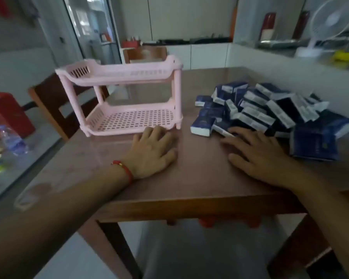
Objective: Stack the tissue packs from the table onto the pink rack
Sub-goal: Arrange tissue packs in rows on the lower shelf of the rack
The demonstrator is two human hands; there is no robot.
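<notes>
One pink rack (127, 93), two hands, tissue packs (270, 111) beyond counting.

I see dim indoor light, soft blur throughout, wide-angle bowing at edges, faint glare beyond my left hand (153, 150).

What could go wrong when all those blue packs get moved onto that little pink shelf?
The tissue packs lie in a loose, tangled heap, so pulling one out may tumble others toward the table's right edge. The pink rack looks light and stands near the table's left edge, so a push while loading may slide or tip it. Both hands, left and right, rest flat, holding nothing.
</notes>
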